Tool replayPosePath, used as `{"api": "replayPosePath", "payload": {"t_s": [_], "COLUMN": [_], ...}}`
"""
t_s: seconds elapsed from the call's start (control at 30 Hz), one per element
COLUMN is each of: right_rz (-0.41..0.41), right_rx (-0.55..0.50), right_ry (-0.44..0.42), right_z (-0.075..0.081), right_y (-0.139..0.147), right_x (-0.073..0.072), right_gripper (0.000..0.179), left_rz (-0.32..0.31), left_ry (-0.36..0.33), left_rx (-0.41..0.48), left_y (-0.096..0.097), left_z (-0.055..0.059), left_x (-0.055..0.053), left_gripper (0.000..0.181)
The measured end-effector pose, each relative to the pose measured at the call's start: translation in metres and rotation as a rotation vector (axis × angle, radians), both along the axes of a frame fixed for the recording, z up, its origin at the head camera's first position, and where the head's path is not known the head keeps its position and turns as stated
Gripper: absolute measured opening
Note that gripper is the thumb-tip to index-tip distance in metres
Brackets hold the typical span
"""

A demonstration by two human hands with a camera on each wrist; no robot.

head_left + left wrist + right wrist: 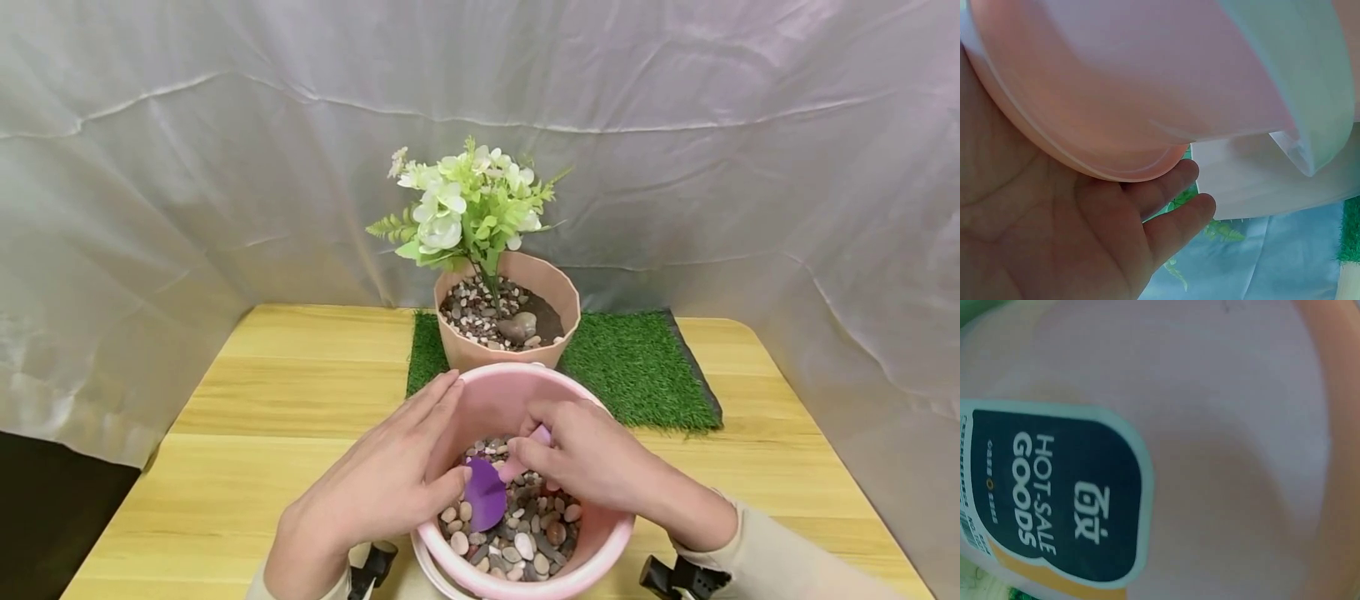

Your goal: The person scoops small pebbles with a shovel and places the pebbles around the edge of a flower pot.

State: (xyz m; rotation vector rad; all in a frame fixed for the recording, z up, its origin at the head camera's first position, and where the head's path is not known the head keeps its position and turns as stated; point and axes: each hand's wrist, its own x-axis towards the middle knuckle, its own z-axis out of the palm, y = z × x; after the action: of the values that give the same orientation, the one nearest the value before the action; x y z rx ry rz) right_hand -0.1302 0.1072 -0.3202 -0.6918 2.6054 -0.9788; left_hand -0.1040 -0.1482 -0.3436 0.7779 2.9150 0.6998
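Silvery fabric [225, 50] hangs behind a wood-grained table [277, 383] in the head view, where a pot [467, 353] of white flowers [438, 221] stands on green turf [637, 367]. Nearer, a pink bucket [604, 546] holds pebbles [523, 546]; the right hand [588, 454] grips the handle of a purple scoop [487, 498] inside it, blade among the stones. The left hand [382, 475] lies relaxed over the bucket's rim, thumb inside, close to the blade. From the left wrist, the rim meets the palm, with two fingers extended. The right wrist view shows the bucket's wall and a dark label [1066, 487] reading "HOT-SALE GOODS".
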Motion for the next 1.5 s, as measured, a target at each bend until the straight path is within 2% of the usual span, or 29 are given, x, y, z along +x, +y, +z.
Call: {"api": "replayPosePath", "payload": {"t_s": [0.2,0.47,0.77,0.93,1.03,1.23,1.5], "right_rz": [0.002,-0.036,-0.033,-0.054,-0.075,-0.047,-0.011], "right_rx": [0.022,0.101,-0.014,0.017,0.042,0.043,-0.127], "right_ry": [0.038,0.173,0.075,0.114,0.139,0.089,-0.039], "right_z": [-0.0023,-0.0037,-0.0014,-0.0011,-0.0012,-0.0009,0.0009], "right_y": [-0.0015,-0.0015,0.0002,-0.0010,-0.0015,-0.0018,0.0040], "right_x": [-0.0001,0.0005,0.0027,0.0028,0.0030,0.0024,-0.0007], "right_gripper": [0.018,0.022,0.018,0.025,0.024,0.018,0.018], "left_rz": [-0.002,-0.006,-0.008,-0.010,-0.014,-0.014,-0.012], "left_ry": [0.005,-0.001,-0.008,-0.002,0.004,0.005,0.010], "left_rx": [0.000,0.015,0.020,0.015,0.012,0.016,0.016], "left_y": [-0.0001,0.0000,-0.0005,-0.0010,-0.0008,-0.0003,-0.0010], "left_z": [-0.0002,0.0001,0.0008,0.0002,0.0000,-0.0001,-0.0005], "left_x": [-0.0002,-0.0004,-0.0001,-0.0001,0.0000,0.0002,0.0005], "left_gripper": [0.092,0.091,0.091,0.091,0.091,0.091,0.091]}}
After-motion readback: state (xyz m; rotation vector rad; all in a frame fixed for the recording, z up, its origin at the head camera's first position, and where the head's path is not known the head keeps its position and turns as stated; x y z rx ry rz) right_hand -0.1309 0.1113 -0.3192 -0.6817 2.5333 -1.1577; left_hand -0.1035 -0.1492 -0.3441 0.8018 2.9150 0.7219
